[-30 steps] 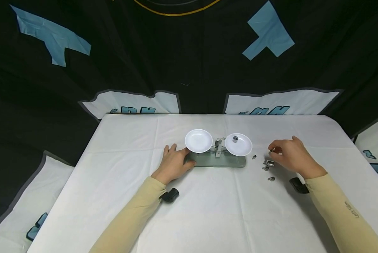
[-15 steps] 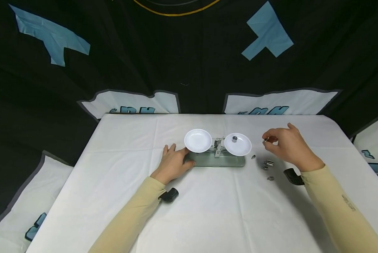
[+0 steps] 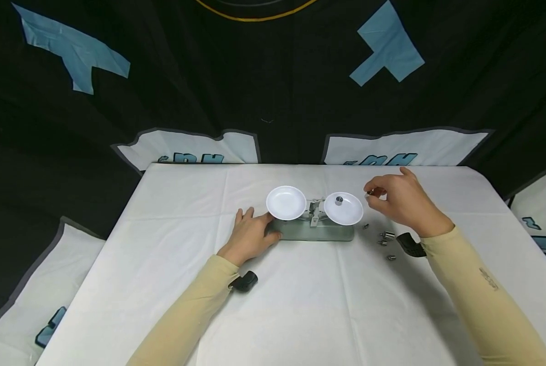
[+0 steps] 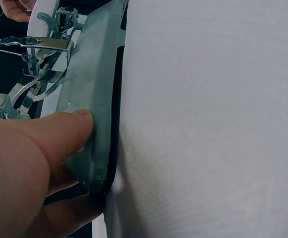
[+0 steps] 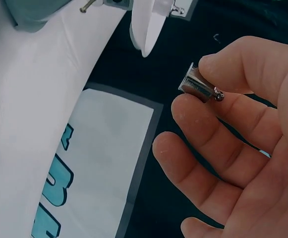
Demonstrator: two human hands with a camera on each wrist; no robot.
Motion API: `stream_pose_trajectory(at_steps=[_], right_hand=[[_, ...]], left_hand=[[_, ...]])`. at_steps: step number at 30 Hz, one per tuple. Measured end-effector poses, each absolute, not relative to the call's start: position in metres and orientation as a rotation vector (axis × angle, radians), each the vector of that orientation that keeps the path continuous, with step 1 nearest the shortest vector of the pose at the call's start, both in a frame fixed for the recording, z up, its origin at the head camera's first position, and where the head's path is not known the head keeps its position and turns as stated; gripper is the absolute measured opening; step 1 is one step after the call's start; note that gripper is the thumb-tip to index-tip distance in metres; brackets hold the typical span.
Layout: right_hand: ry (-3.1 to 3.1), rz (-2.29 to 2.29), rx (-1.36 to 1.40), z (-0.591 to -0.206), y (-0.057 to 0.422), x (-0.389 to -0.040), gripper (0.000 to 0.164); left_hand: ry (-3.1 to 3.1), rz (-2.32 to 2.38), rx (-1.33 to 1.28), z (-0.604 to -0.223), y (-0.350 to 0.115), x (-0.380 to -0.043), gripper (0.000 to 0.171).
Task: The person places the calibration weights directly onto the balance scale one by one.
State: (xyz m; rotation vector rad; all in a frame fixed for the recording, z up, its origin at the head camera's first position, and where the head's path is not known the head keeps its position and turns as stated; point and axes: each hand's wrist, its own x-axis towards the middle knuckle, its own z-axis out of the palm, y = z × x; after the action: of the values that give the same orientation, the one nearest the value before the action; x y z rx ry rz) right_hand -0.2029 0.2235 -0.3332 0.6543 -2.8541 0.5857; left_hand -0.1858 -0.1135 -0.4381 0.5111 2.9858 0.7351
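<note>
A balance scale with a green base point(image 3: 314, 233) and two white pans stands on the table. One metal weight point(image 3: 339, 201) sits on the right pan point(image 3: 352, 209); the left pan point(image 3: 286, 203) is bare. My left hand point(image 3: 248, 238) grips the left end of the base, thumb point(image 4: 77, 126) on top and fingers around the end, as the left wrist view shows. To the right of the scale, raised over the table, my right hand point(image 3: 398, 201) pinches a small shiny knobbed weight point(image 5: 198, 85) between thumb and fingers. Its other fingers are loosely bent.
Several metal weights lie on the white cloth right of the scale: a larger one point(image 3: 389, 235), a smaller one beside it point(image 3: 382, 243), one nearer the front point(image 3: 391, 257) and a tiny one point(image 3: 366, 226) near the base. A black curtain point(image 3: 291, 91) hangs behind the table.
My right hand has lifted the pinched weight away from the others and moved left and farther back, toward the right pan. The left hand stays on the scale's base.
</note>
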Motion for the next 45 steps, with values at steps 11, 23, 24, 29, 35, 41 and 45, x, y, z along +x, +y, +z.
stream_pose_trajectory(at_steps=[11,23,24,29,35,41,45], right_hand=[[-2.881,0.598,0.687,-0.339,0.212,-0.206,0.016],[-2.881,0.558,0.713,-0.345,0.199,-0.209,0.019],[-2.881,0.554,0.714,-0.345,0.197,-0.209,0.019],[-2.878,0.532,0.722,-0.348,0.194,-0.212,0.019],[-2.896,0.516,0.719,-0.35,0.191,-0.214,0.019],[-2.906,0.509,0.722,-0.353,0.188,-0.216,0.019],[-2.912,0.511,0.72,-0.356,0.185,-0.216,0.018]], left_hand=[[2.971,0.737,0.506,-0.439,-0.113,-0.186,0.054],[2.975,0.738,0.506,-0.44,-0.114,-0.187,0.053],[2.976,0.738,0.506,-0.44,-0.114,-0.187,0.053],[2.983,0.735,0.514,-0.441,-0.114,-0.187,0.053],[2.987,0.732,0.519,-0.44,-0.114,-0.187,0.053],[2.983,0.736,0.52,-0.439,-0.114,-0.187,0.054],[2.982,0.737,0.518,-0.439,-0.114,-0.187,0.054]])
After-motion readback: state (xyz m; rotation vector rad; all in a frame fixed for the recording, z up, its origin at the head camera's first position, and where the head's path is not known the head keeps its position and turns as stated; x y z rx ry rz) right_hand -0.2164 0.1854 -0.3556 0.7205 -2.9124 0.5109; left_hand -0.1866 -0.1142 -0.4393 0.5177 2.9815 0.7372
